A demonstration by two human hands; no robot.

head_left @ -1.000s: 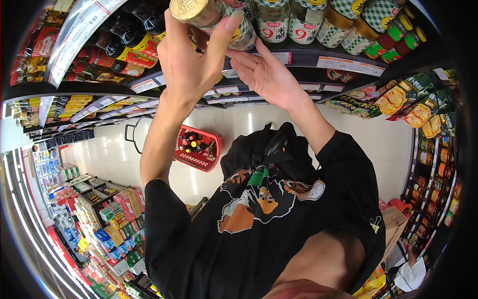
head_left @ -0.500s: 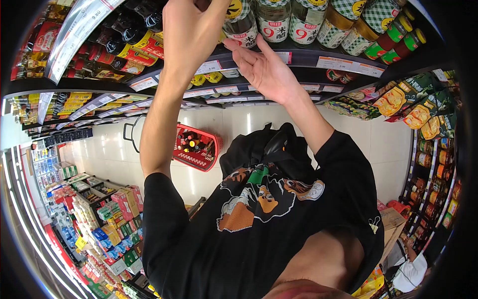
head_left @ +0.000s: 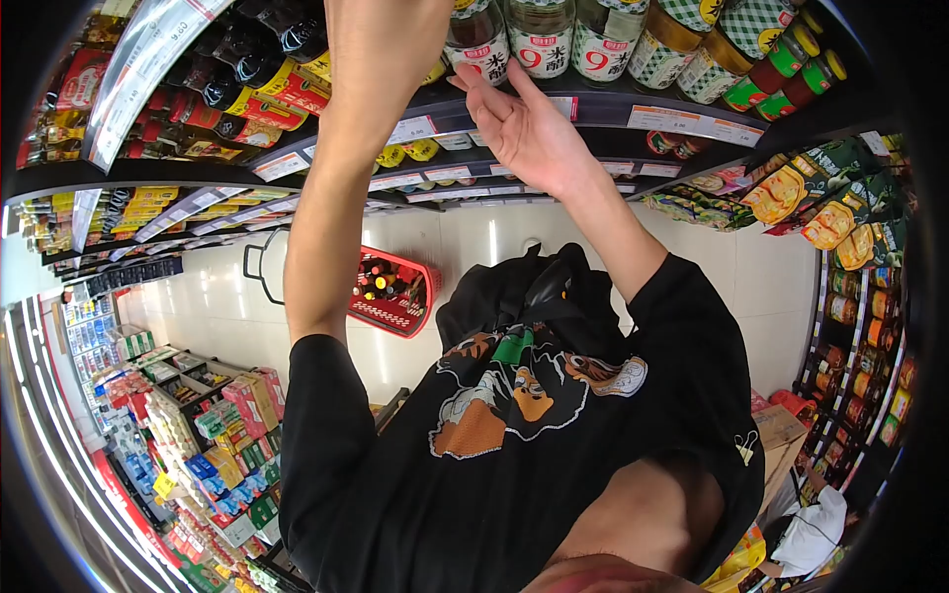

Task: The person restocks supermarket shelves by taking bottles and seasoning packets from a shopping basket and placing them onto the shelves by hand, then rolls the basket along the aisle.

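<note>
My left hand (head_left: 390, 44) reaches up to the shelf. Its fingers lie beyond the top edge of the view, so what they touch is hidden. My right hand (head_left: 519, 133) is palm up at the shelf edge, thumb apart and fingers slightly bent. Its fingertips overlap the lower label of a rice vinegar bottle (head_left: 479, 42); whether they press on it I cannot tell. Beside that bottle stand two more rice vinegar bottles, one in the middle (head_left: 539, 44) and one to the right (head_left: 603, 44), with white labels and a red 9.
Dark sauce bottles (head_left: 232, 84) line the shelf at left, jars (head_left: 712, 74) at right. Price tags (head_left: 682, 121) run along its edge. A red basket (head_left: 432, 287) holding bottles stands on the floor. A black bag (head_left: 534, 282) hangs at my front. Another person (head_left: 816, 529) is at lower right.
My left hand has moved up, so less of it shows. My right hand has shifted slightly right and stays near the same bottle.
</note>
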